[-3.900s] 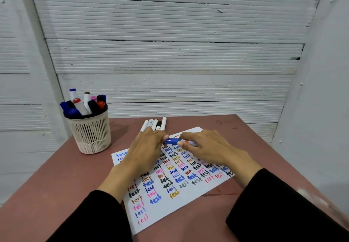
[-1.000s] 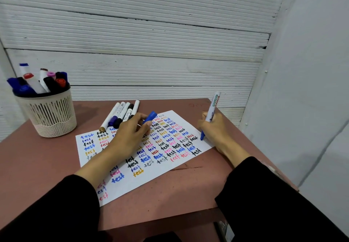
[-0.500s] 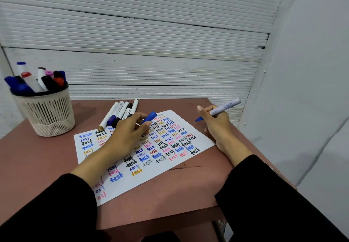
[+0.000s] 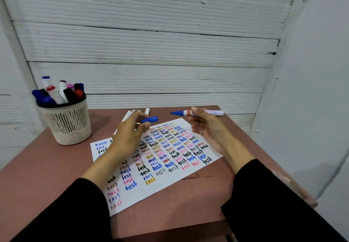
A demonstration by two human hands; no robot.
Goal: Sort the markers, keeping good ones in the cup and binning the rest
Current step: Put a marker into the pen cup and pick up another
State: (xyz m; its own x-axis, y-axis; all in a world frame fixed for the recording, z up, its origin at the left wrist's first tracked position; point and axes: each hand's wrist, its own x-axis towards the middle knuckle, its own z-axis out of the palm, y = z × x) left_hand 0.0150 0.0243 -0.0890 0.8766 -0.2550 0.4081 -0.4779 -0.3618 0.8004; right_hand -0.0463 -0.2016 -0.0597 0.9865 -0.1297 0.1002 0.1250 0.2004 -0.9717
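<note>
My right hand [image 4: 205,126] holds an uncapped blue marker [image 4: 196,112] level above the paper, its tip pointing left. Between the fingertips of my left hand [image 4: 130,134] is the marker's blue cap [image 4: 150,119], a short gap from the tip. A cream mesh cup [image 4: 69,122] full of several markers stands at the table's back left. A few loose markers [image 4: 147,111] lie behind my left hand, partly hidden by it.
A white sheet [image 4: 160,158] covered in coloured "test" words lies on the reddish-brown table [image 4: 47,166]. White ribbed wall panels rise close behind and to the right. The table's right edge runs just past my right forearm. No bin is in view.
My right hand has lifted the marker off the paper and turned it from upright to level, tip toward the cap. The view has swung left. My left hand rose slightly with the cap.
</note>
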